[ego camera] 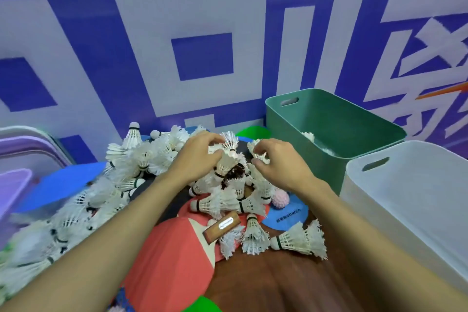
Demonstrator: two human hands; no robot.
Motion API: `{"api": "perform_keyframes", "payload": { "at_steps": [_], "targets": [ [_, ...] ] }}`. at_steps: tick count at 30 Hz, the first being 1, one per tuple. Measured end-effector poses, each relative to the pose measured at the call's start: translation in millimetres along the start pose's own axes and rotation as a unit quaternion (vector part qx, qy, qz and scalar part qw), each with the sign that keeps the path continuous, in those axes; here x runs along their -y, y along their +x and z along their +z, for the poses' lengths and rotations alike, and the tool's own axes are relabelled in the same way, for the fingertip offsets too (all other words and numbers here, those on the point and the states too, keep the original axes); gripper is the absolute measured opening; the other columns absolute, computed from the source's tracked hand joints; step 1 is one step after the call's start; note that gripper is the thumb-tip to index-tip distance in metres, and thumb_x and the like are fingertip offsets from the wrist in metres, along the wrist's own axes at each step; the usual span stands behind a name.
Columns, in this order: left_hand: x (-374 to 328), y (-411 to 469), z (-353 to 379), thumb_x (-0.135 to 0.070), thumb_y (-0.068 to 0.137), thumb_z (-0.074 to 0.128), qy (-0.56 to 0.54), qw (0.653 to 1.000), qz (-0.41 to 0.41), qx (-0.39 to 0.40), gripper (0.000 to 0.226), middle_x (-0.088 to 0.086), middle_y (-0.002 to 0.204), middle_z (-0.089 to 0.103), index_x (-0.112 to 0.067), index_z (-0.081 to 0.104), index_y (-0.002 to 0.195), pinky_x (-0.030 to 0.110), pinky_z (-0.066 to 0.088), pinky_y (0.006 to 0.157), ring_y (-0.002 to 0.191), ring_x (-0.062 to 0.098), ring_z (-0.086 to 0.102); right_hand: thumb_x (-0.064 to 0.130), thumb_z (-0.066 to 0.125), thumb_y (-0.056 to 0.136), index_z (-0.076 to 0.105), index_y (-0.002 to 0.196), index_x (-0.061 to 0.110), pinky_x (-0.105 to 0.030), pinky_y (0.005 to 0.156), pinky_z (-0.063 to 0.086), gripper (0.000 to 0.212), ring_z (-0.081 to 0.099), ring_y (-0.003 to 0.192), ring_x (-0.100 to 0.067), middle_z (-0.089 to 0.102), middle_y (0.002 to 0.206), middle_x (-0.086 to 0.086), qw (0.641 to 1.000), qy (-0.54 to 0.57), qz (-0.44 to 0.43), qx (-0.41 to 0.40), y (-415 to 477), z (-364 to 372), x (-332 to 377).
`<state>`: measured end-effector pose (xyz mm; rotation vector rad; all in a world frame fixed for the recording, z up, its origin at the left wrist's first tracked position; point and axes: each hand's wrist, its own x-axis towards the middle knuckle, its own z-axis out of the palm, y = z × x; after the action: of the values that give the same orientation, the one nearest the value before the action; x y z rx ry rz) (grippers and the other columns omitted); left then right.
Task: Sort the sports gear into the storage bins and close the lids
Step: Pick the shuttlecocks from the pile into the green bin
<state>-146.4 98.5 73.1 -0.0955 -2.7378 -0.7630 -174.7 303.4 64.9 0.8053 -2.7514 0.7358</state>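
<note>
A big heap of white feather shuttlecocks (126,180) covers the table from the left edge to the middle. My left hand (196,157) reaches into the top of the heap and pinches a shuttlecock (229,145) by its feathers. Just to the right, my right hand (278,162) pinches another shuttlecock (258,151). The green bin (336,121) stands open at the right with a few shuttlecocks inside. A white bin (410,185) stands open in front of it.
A red table-tennis paddle (174,248) with a wooden handle lies near me. A pink spiky ball (279,200) sits on a blue disc (286,215). Purple lids or bins (22,157) are at the left. A blue printed wall stands behind.
</note>
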Motion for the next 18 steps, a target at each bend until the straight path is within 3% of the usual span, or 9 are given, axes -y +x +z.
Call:
{"api": "perform_keyframes", "payload": {
  "at_steps": [7, 13, 18],
  "targets": [
    [59.4, 12.9, 15.1, -0.022, 0.09, 0.054, 0.107, 0.992, -0.03, 0.057, 0.04, -0.003, 0.128, 0.054, -0.022, 0.052, 0.13, 0.039, 0.04, 0.101, 0.12, 0.018, 0.047, 0.032, 0.056, 0.089, 0.058, 0.117, 0.014, -0.038, 0.084, 0.05, 0.033, 0.057, 0.105, -0.019, 0.061, 0.116, -0.002, 0.999, 0.019, 0.012, 0.043, 40.6, 51.6, 19.7],
    [66.1, 31.5, 26.6, -0.022, 0.088, 0.06, 0.197, 0.978, -0.025, 0.068, 0.041, 0.003, 0.121, 0.055, -0.019, 0.053, 0.128, 0.038, 0.035, 0.098, 0.117, 0.023, 0.045, 0.028, 0.056, 0.09, 0.062, 0.089, 0.011, -0.034, 0.067, 0.048, 0.018, 0.06, 0.087, -0.025, 0.067, 0.093, -0.006, 1.0, -0.013, 0.008, 0.02, 51.6, 67.7, 26.6],
    [62.8, 29.6, 22.6, -0.035, 0.088, 0.061, 0.243, 0.964, -0.068, 0.088, 0.026, 0.007, 0.099, 0.062, -0.011, 0.062, 0.099, 0.038, 0.037, 0.086, 0.103, 0.028, 0.054, 0.032, 0.055, 0.091, 0.064, 0.09, 0.014, -0.035, 0.067, 0.051, 0.02, 0.061, 0.087, -0.026, 0.068, 0.093, -0.005, 1.0, -0.024, -0.007, 0.016, 38.3, 51.6, 31.5]
  ]
}}
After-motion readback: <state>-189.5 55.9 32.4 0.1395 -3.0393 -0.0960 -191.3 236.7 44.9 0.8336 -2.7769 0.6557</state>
